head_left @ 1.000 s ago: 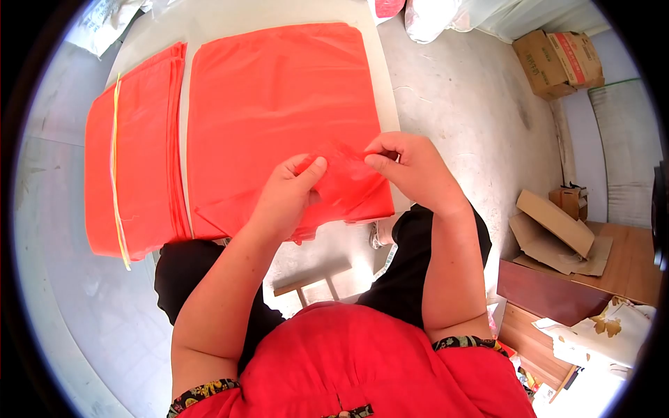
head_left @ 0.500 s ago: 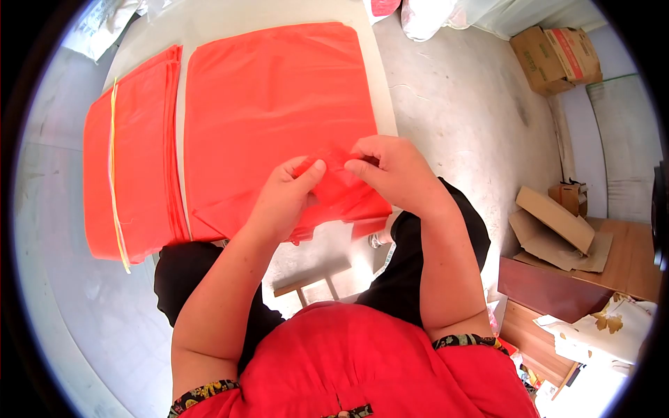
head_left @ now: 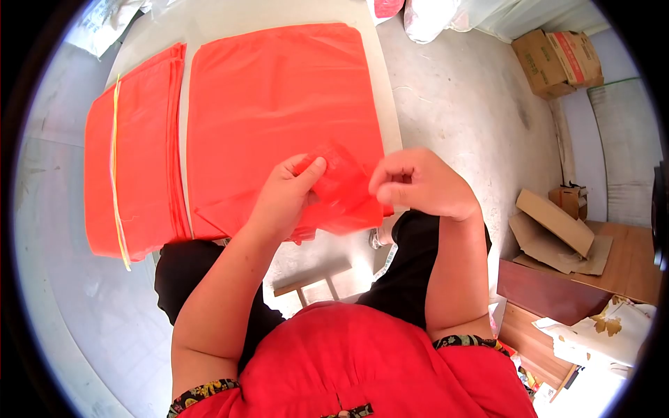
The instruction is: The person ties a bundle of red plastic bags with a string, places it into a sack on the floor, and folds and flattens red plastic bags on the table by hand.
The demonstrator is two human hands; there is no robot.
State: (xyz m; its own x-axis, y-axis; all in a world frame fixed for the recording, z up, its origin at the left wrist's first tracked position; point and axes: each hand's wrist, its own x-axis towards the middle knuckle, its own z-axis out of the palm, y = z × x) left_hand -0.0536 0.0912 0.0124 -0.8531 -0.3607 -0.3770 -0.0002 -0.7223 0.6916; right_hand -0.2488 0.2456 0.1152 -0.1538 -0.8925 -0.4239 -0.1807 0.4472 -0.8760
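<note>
Left hand [head_left: 284,194] pinches a bunched piece of thin red plastic film [head_left: 341,182] between thumb and fingers, over the near right part of a wide red plastic stack [head_left: 279,90]. Right hand [head_left: 431,187] sits at the film's right edge, fingers curled, thumb and forefinger apart; blurred, cannot tell if it touches or grips the film. Film spreads between the two hands, its lower edge past the stack's near side.

Wide stack lies flat on a pale table [head_left: 279,12]. Narrower red plastic stack [head_left: 146,160] just beside it on the left, thin gap between, with a yellow strip [head_left: 116,167] lying lengthwise across it. Black-trousered knees at the table's near side, wearer in a red top [head_left: 341,362].

Off to the right: closed cardboard box [head_left: 547,66] on the floor at far right; opened carton [head_left: 557,233], flaps up, on a brown wooden cabinet [head_left: 634,254].
</note>
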